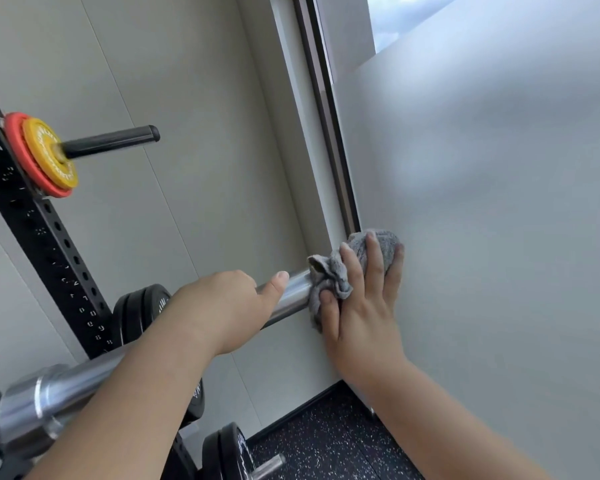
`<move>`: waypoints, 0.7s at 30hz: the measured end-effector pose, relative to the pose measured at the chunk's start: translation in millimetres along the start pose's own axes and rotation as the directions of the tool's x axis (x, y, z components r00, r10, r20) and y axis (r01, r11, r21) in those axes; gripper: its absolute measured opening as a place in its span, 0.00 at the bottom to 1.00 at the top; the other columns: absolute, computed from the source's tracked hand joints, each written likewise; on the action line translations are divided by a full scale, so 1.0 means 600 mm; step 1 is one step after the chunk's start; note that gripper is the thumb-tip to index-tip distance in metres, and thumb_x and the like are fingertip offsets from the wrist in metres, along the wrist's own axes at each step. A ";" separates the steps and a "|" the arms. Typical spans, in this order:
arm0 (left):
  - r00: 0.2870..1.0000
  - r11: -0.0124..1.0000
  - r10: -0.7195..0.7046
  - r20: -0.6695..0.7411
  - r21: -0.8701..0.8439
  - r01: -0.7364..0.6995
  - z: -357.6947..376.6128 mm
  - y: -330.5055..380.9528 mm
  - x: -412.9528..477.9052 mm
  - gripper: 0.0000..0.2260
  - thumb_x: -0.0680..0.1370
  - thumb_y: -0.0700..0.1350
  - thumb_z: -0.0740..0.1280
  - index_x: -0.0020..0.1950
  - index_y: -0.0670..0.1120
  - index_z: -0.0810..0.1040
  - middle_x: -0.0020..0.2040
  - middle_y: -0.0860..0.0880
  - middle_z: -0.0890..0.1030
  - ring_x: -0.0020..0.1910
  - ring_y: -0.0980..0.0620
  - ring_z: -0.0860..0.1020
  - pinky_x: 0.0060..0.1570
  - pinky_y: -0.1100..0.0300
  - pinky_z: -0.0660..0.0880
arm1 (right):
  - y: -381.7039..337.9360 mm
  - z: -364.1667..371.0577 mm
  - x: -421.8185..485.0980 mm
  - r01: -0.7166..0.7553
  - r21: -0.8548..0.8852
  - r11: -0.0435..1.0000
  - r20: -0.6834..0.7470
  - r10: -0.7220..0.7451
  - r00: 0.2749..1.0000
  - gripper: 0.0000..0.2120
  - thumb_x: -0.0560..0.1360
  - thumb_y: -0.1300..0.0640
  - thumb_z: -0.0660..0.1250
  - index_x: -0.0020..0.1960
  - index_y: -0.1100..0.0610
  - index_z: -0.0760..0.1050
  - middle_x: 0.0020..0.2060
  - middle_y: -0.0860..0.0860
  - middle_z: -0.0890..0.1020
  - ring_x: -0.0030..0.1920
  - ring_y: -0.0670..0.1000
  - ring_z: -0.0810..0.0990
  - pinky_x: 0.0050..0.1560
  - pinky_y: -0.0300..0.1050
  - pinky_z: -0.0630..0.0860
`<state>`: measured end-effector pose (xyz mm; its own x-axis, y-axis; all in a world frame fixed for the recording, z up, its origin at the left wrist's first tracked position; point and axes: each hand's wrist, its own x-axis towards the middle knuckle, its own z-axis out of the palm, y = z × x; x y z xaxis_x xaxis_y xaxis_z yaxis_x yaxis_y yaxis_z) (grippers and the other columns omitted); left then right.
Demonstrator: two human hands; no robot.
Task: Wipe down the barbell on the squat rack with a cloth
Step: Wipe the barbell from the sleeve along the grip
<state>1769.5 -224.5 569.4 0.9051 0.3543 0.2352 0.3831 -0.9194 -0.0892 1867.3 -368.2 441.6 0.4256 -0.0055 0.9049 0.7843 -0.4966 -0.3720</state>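
Left hand (222,306) grips barbell (292,293), right hand (364,306) presses cloth (329,271) onto its end.

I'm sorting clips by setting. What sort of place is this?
Most likely a gym or home weight room: a black holed rack upright carries red and yellow plates, a steel barbell crosses the view, and the floor looks like speckled rubber.
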 end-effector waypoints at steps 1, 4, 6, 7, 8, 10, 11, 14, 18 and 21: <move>1.000 1.000 -0.003 0.004 -0.004 0.003 -0.001 0.000 0.002 0.34 0.80 0.73 0.43 0.39 0.47 0.72 0.36 0.49 0.78 0.38 0.47 0.78 0.42 0.54 0.74 | 0.000 0.004 -0.008 -0.008 0.004 1.000 0.029 0.008 1.000 0.26 0.86 0.48 0.53 0.80 0.61 0.60 0.83 0.56 0.50 0.84 0.63 0.35 0.80 0.75 0.50; 0.997 0.999 0.025 -0.067 -0.038 -0.028 0.000 -0.002 0.000 0.32 0.81 0.71 0.45 0.38 0.47 0.71 0.33 0.50 0.76 0.37 0.48 0.77 0.37 0.54 0.69 | 0.025 -0.001 -0.003 0.077 -0.051 0.996 0.108 -0.071 0.992 0.30 0.86 0.40 0.52 0.80 0.57 0.67 0.82 0.62 0.60 0.84 0.70 0.47 0.80 0.73 0.52; 0.986 0.995 0.054 -0.159 -0.072 -0.066 -0.001 -0.002 -0.007 0.29 0.82 0.70 0.48 0.39 0.49 0.72 0.32 0.51 0.76 0.36 0.50 0.76 0.35 0.55 0.67 | 0.047 -0.016 0.029 0.053 -0.094 0.994 0.107 -0.043 0.993 0.29 0.83 0.37 0.56 0.77 0.52 0.72 0.79 0.59 0.66 0.82 0.67 0.54 0.80 0.72 0.53; 0.979 0.993 0.061 -0.195 -0.089 -0.079 -0.003 -0.002 -0.011 0.27 0.83 0.69 0.49 0.41 0.50 0.73 0.32 0.52 0.77 0.37 0.51 0.77 0.35 0.56 0.68 | 0.055 -0.024 0.046 -0.008 -0.073 0.997 0.085 0.014 0.996 0.27 0.81 0.38 0.57 0.74 0.51 0.74 0.77 0.59 0.68 0.81 0.64 0.57 0.80 0.71 0.55; 0.973 0.991 0.064 -0.223 -0.100 -0.089 -0.004 -0.002 -0.014 0.25 0.83 0.68 0.50 0.42 0.52 0.74 0.32 0.52 0.77 0.37 0.53 0.77 0.35 0.56 0.68 | 0.059 -0.030 0.060 -0.096 -0.023 0.995 0.065 0.097 0.993 0.25 0.80 0.40 0.57 0.72 0.50 0.75 0.75 0.59 0.70 0.78 0.61 0.61 0.79 0.69 0.58; 0.956 0.992 0.074 -0.283 -0.079 -0.100 -0.005 0.001 -0.021 0.23 0.84 0.66 0.50 0.44 0.52 0.73 0.32 0.52 0.77 0.37 0.52 0.76 0.35 0.55 0.68 | 0.052 -0.031 0.074 -0.270 0.083 0.959 0.055 0.266 0.962 0.24 0.80 0.40 0.55 0.67 0.51 0.77 0.72 0.58 0.71 0.73 0.61 0.66 0.76 0.63 0.63; 0.947 0.994 0.077 -0.311 -0.051 -0.098 -0.003 0.005 -0.025 0.23 0.84 0.65 0.49 0.43 0.51 0.72 0.33 0.51 0.78 0.37 0.49 0.76 0.36 0.54 0.69 | 0.041 -0.028 0.074 -0.326 0.114 0.938 0.061 0.321 0.945 0.23 0.80 0.40 0.54 0.65 0.52 0.77 0.72 0.59 0.70 0.72 0.63 0.67 0.75 0.60 0.65; 0.926 0.994 0.101 -0.363 0.072 -0.081 0.020 0.023 -0.042 0.22 0.85 0.63 0.45 0.45 0.50 0.67 0.38 0.50 0.78 0.42 0.42 0.79 0.39 0.52 0.72 | 0.013 -0.016 0.052 -0.363 0.112 0.925 0.081 0.356 0.931 0.22 0.80 0.41 0.54 0.65 0.52 0.75 0.78 0.60 0.63 0.74 0.62 0.64 0.73 0.54 0.61; 0.917 0.977 0.144 -0.373 0.204 -0.070 0.037 0.035 -0.050 0.25 0.79 0.69 0.41 0.49 0.52 0.66 0.43 0.51 0.80 0.44 0.43 0.81 0.41 0.54 0.76 | 0.031 -0.037 0.066 -0.380 0.168 0.910 0.092 0.369 0.925 0.19 0.78 0.40 0.60 0.62 0.48 0.77 0.63 0.53 0.74 0.67 0.56 0.70 0.66 0.45 0.66; 0.921 0.976 0.132 -0.368 0.209 -0.056 0.034 0.030 -0.043 0.28 0.79 0.71 0.40 0.47 0.52 0.68 0.40 0.51 0.79 0.40 0.44 0.80 0.40 0.53 0.78 | 0.047 -0.051 0.109 -0.523 0.247 0.816 0.176 0.492 0.852 0.09 0.80 0.43 0.64 0.51 0.47 0.77 0.45 0.48 0.80 0.51 0.55 0.78 0.53 0.50 0.76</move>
<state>1756.5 -246.8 542.1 0.8158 0.1425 0.5606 0.3618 -0.8819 -0.3023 1903.5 -408.8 496.4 0.8285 -0.0963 0.5516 0.5291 -0.1878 -0.8275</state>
